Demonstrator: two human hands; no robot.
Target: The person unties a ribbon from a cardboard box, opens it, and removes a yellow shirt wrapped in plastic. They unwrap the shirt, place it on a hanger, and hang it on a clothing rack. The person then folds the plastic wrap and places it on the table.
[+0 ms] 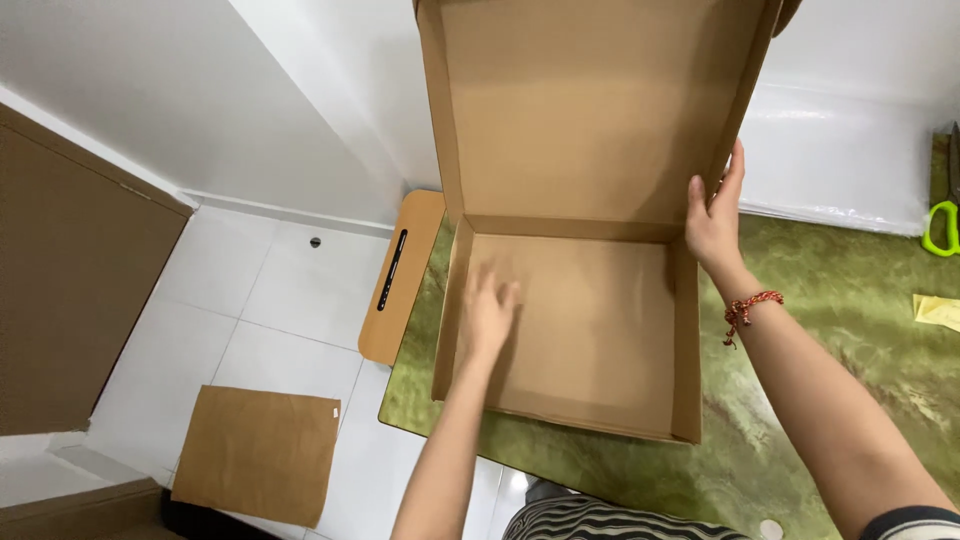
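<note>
Left hand lay flat, fingers spread, palm down on the inside floor of the cardboard box, gripping nothing. Right hand was closed around the box's right wall at the back corner, thumb inside, fingers outside, where the lid hinges. A red braided wrist string sat on the right wrist.

The box was plain brown corrugated card, shallow, roughly square, with its lid standing open and upright behind the tray (smooth matte inner faces, folded side flaps). It sat on the left part of a table with a glossy green marbled top.

Right edge of the table: green-handled scissors and a yellow scrap, both partly cut off. A tan wooden chair seat with a dark slot stood just left of the table. On the white tiled floor lay a flat brown cardboard sheet. White walls behind, a brown door at left.
</note>
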